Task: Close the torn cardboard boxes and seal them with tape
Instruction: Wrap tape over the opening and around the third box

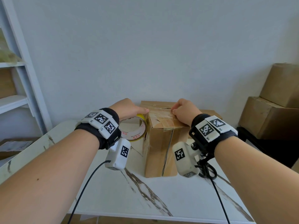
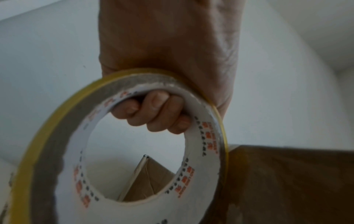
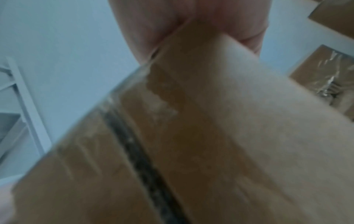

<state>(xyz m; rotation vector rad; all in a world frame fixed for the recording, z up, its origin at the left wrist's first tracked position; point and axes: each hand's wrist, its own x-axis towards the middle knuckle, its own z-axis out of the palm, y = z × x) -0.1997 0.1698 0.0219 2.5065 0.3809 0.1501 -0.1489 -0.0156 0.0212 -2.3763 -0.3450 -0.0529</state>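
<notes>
Sealing looks part done: the cardboard box (image 1: 161,138) stands closed on the table (image 1: 155,196), left hand (image 1: 129,110) curled through the tape roll (image 1: 135,129) at its top edge, right hand (image 1: 184,110) curled against the top seam, grip unclear.

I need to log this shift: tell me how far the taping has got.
Done: the box on the table is closed, its top already taped. In hand: left hand grips the tape roll at its left edge; right hand presses the top. Left: finishing this strip; whether the stacked boxes need sealing is unclear.
</notes>
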